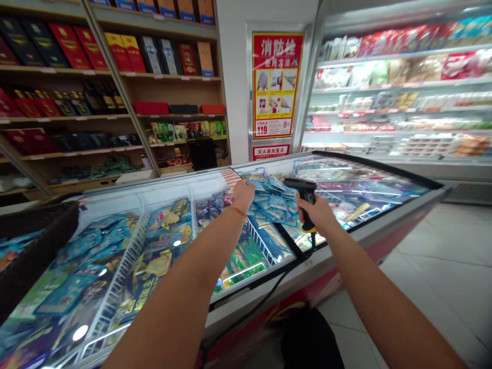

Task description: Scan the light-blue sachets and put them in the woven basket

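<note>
Nearest me, both forearms reach out over the chest freezer (384,233), its near rim running from lower left up to the right, with a dark basket (34,241) sitting at its near left end. From my seat, the work in hand looks like scanning a packet, and I judge it goes best if I keep the scanner's nose aimed squarely at one packet's printed face, hold that packet flat and steady, and let the cable (265,297) hang free off the freezer edge so it does not tug the aim. My right hand (321,215) is wrapped around the grip of the black and yellow scanner (303,197), fingers closed tight on the handle; I cannot tell whether a finger rests on the trigger. Its head points left toward the heap of blue packets (274,202), which lies in the freezer's middle section, just beyond the open part of the lid. My left hand (243,195) rests on the left edge of that heap, fingers curled and close together, touching the packets; whether it pinches one or only presses on them is hidden by the back of the hand. Farther off stand wooden shelves of boxed goods (115,51) on the left, a red poster (277,84) in the middle, and an open chilled cabinet (403,87) on the right.
</note>
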Tool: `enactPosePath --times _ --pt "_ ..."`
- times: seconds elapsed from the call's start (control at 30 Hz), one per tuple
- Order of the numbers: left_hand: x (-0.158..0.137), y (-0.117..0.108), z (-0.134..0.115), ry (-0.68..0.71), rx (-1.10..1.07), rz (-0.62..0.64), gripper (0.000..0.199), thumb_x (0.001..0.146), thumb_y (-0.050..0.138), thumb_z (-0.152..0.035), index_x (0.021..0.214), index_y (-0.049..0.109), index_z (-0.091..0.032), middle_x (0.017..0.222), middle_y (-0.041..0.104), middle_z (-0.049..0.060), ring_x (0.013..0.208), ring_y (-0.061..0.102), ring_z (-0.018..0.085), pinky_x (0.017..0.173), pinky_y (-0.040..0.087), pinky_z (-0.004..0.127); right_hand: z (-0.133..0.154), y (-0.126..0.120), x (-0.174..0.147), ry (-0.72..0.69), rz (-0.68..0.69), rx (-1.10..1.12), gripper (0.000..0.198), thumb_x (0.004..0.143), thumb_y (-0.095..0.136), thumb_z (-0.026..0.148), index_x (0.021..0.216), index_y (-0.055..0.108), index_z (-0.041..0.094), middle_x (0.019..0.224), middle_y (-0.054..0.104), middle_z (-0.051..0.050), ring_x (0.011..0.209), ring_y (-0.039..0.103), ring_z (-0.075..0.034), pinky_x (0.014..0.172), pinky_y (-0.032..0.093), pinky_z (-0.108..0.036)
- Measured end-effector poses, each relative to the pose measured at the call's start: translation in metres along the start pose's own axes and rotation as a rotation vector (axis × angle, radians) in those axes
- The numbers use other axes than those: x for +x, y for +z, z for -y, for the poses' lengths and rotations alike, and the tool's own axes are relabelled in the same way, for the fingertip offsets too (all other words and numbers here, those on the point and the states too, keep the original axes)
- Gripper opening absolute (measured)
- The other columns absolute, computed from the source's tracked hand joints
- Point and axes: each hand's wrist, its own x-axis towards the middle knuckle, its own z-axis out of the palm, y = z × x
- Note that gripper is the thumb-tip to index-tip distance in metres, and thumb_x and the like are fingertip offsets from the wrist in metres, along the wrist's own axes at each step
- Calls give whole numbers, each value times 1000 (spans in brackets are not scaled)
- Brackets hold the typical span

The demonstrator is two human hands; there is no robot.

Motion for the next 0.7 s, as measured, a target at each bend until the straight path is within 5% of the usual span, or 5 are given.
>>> enactPosePath --times 0.2,0.37,0.5,0.7 --pt "-5 -20 1 65 95 102 23 88 64 -39 88 77 -20 95 76 10 110 67 28 98 48 36 5 29 -1 -48 54 -29 36 70 79 40 88 55 20 60 58 4 39 53 -12 37 42 -25" --pt "-16 -61 30 -36 62 -1 26 89 63 -38 98 75 -17 97 74 13 103 69 29 92 50 37 13 70 -8 -90 133 -22 35 72 78 39 90 55 20 59 57 5 38 53 -12 36 40 -24" --pt "-24 -128 70 -67 278 -31 26 87 62 -29 107 71 -15 112 70 18 111 66 30 97 49 39 11 114 -14 -80 216 4 35 72 78 38 88 53 21 59 57 5 37 53 -11 35 40 -24" --pt "-26 -267 126 -241 768 -50 38 71 72 -25 108 70 -17 120 64 24 114 63 39 95 50 49 1 178 -29 -28 359 38 37 72 78 39 86 49 22 57 57 6 35 51 -10 35 40 -23"
